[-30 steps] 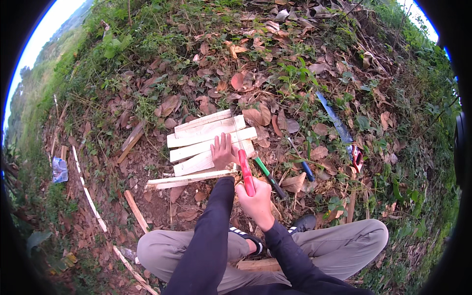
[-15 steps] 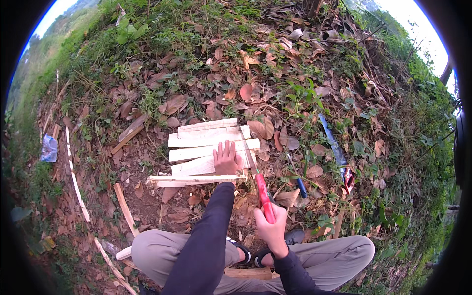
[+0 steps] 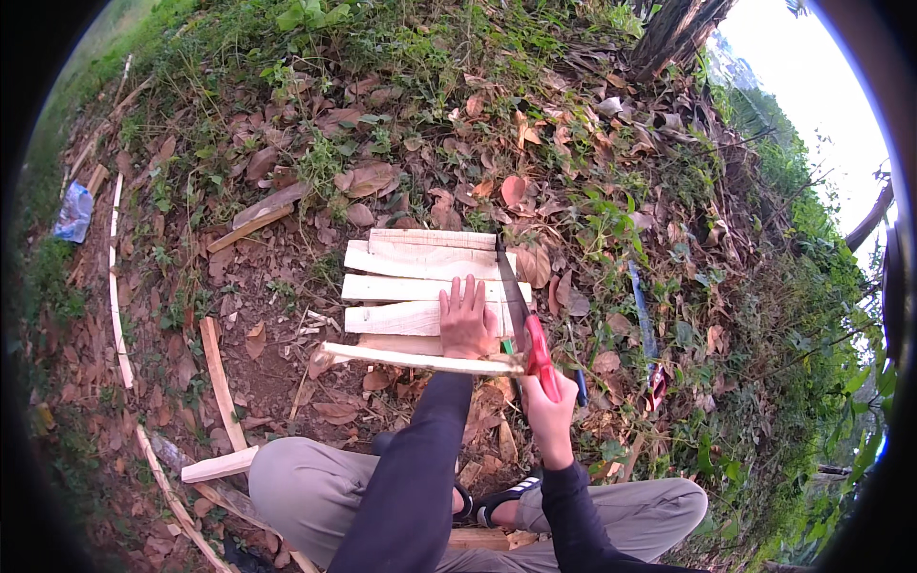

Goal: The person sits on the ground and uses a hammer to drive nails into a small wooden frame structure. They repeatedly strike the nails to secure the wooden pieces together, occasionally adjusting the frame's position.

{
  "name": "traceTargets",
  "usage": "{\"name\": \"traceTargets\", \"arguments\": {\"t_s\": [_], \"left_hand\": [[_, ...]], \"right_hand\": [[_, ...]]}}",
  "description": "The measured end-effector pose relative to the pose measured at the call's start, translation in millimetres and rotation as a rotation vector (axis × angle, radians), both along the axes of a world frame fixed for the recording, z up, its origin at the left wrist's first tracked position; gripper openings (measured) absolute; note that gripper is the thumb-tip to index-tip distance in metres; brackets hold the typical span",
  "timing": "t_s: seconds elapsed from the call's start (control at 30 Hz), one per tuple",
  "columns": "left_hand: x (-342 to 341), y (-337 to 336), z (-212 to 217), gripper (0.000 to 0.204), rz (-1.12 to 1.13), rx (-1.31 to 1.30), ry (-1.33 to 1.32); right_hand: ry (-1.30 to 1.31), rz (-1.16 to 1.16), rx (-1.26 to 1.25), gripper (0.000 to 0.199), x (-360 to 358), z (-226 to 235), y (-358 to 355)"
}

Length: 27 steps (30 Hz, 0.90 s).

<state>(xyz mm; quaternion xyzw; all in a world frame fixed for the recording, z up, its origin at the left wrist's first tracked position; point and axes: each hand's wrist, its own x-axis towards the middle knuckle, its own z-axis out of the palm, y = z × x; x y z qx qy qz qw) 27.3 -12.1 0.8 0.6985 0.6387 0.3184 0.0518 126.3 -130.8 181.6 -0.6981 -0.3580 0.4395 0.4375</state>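
The right hand [image 3: 551, 406], fingers wrapped round the saw [image 3: 540, 350], had pushed it toward 12 o'clock since a moment earlier; the left hand [image 3: 466, 327], fingers spread, stayed on the boards [image 3: 396, 287].

Outdoor ground [image 3: 277, 380] with dry leaves [image 3: 513, 191], green weeds [image 3: 310, 15], tree trunk [image 3: 680, 36].

Pale wooden boards [image 3: 401, 288] lie side by side, roughly parallel. A dark-bladed, red-handled handsaw [image 3: 517, 310] slants over their right ends.
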Motion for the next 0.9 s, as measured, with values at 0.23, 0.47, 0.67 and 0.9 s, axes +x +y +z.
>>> {"name": "traceTargets", "arguments": {"t_s": [0.23,0.47,0.67,0.9], "left_hand": [[4.7,14.7,-11.0,0.049,0.006,0.039,0.01],[9.1,15.7,-12.5,0.051,0.026,-0.024,0.043],[14.9,24.3,-3.8,0.05,0.067,-0.107,0.151],[24.8,28.0,-1.9,0.051,0.031,-0.114,0.176]], "right_hand": [[0.091,0.027,0.046,0.027,13.6,-49.8,-19.9],[-0.063,0.118,0.143,0.023,-3.4,-24.3,0.5],[0.217,0.103,0.097,0.026,13.7,-21.8,18.6],[-0.053,0.158,0.114,0.038,29.6,-52.6,-111.7]]}}
